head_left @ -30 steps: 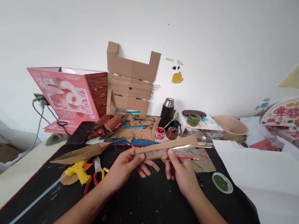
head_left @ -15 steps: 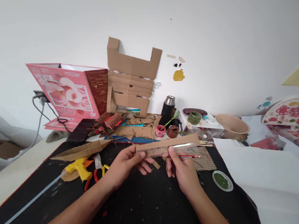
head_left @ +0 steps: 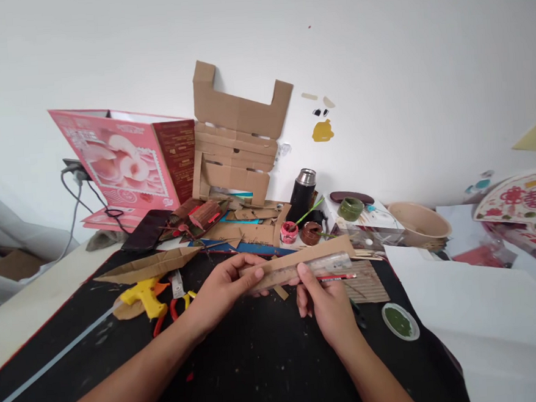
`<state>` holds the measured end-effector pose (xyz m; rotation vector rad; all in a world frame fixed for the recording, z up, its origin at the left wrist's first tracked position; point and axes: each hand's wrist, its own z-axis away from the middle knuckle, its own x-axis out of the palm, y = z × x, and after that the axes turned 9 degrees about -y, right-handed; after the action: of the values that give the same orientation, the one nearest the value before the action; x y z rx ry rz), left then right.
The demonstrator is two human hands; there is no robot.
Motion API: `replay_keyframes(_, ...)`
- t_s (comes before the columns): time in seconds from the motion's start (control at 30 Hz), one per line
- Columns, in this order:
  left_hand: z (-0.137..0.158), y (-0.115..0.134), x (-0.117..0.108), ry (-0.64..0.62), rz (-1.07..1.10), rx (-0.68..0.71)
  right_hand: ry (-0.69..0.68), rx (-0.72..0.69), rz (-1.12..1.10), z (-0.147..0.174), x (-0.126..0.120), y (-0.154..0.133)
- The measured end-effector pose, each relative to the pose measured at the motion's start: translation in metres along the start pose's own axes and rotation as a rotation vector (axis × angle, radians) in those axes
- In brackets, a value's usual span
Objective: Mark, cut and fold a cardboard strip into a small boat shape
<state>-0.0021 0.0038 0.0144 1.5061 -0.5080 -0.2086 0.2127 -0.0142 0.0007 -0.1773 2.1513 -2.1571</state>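
Both hands hold a strip of brown cardboard (head_left: 320, 252) above the black mat (head_left: 257, 373), with a clear ruler (head_left: 325, 265) lying along its near side. My left hand (head_left: 232, 286) pinches the left end, thumb on top and fingers beneath. My right hand (head_left: 323, 301) presses the ruler to the cardboard with its thumb, near the middle. A red pencil (head_left: 340, 277) shows just past the right hand; whether the fingers touch it I cannot tell. Behind it lies a piece of corrugated cardboard (head_left: 370, 281).
On the left lie a yellow glue gun (head_left: 144, 298) with a long glue stick and red-and-yellow-handled pliers (head_left: 182, 305). A lid of green paint (head_left: 400, 321) sits at right. Paint jars, a black thermos (head_left: 302, 195) and cardboard scraps stand at the back, near a pink box (head_left: 123, 162).
The cardboard strip and ruler have tilted, the right end now higher than the left. The left fingers have curled further under the strip. The view has shifted slightly.
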Motion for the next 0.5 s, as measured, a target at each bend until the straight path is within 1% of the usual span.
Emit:
replay_keyframes(0.07,0.0005,0.0008,0.0000,0.007,-0.030,-0.006,-0.013,-0.014,0.027,0.0012,0.0009,0.0020)
replay_keyframes(0.3,-0.0011,-0.0069,-0.0066,-0.045,-0.212,-0.054,-0.055,-0.087,0.181,0.0067,0.0030,-0.0013)
replay_keyframes(0.4,-0.0013,-0.0062,-0.0069,-0.048,-0.265,-0.039,-0.084,-0.118,0.256,0.0078,0.0022,-0.0049)
replay_keyframes(0.5,-0.0015,-0.0036,-0.0051,-0.046,-0.287,-0.023,-0.073,-0.157,0.296,0.0081,0.0018,-0.0062)
